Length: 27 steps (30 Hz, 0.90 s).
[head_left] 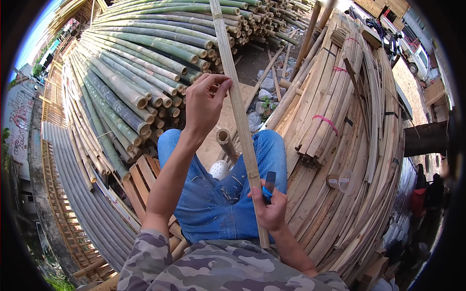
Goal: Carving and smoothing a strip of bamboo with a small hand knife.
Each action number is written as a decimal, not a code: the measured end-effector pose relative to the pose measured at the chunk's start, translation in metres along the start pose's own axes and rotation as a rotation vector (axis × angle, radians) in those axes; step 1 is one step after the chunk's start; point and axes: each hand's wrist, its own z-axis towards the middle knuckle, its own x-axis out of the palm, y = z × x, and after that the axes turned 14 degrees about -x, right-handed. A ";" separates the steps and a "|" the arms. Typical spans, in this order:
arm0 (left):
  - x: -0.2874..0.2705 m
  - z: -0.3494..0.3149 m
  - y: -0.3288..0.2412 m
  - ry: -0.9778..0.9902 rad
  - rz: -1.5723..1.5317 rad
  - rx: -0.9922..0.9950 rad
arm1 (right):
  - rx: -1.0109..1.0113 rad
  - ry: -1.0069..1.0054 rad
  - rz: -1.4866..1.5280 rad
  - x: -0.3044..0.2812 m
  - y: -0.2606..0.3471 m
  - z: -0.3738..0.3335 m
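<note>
A long split bamboo strip [238,102] slants up from my lap, past my knees and toward the stacked poles. My right hand [273,209] closes round its lower part, and the same hand holds a blue-handled knife [267,193] with a wide dark blade pointing up beside the strip. My left hand [208,99] is raised at the strip's left edge, its fingers curled and pinched toward the thumb. Whether anything is between those fingertips is too small to tell. Below the strip, a hollow bamboo pole end [224,138] shows between my knees.
Green bamboo poles [141,82] are heaped ahead and left, their cut ends facing me. Bundled wooden strips [330,111], tied with pink bands, cover the right side; a clear plastic cup [343,182] lies on them. Corrugated sheets [80,189] lie at left. A white vehicle [412,56] stands far right.
</note>
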 end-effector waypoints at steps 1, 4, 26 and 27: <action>0.001 0.000 0.000 0.024 0.006 -0.003 | 0.009 -0.005 -0.005 0.000 -0.001 -0.001; 0.003 0.008 0.011 0.005 -0.006 -0.062 | -0.009 -0.024 0.037 -0.002 0.000 -0.002; 0.086 -0.130 -0.008 0.777 -0.923 -0.963 | 0.326 -0.041 0.029 -0.038 -0.003 -0.032; 0.085 -0.147 -0.008 0.771 -0.895 -0.964 | 0.295 -0.084 0.017 -0.035 -0.002 -0.028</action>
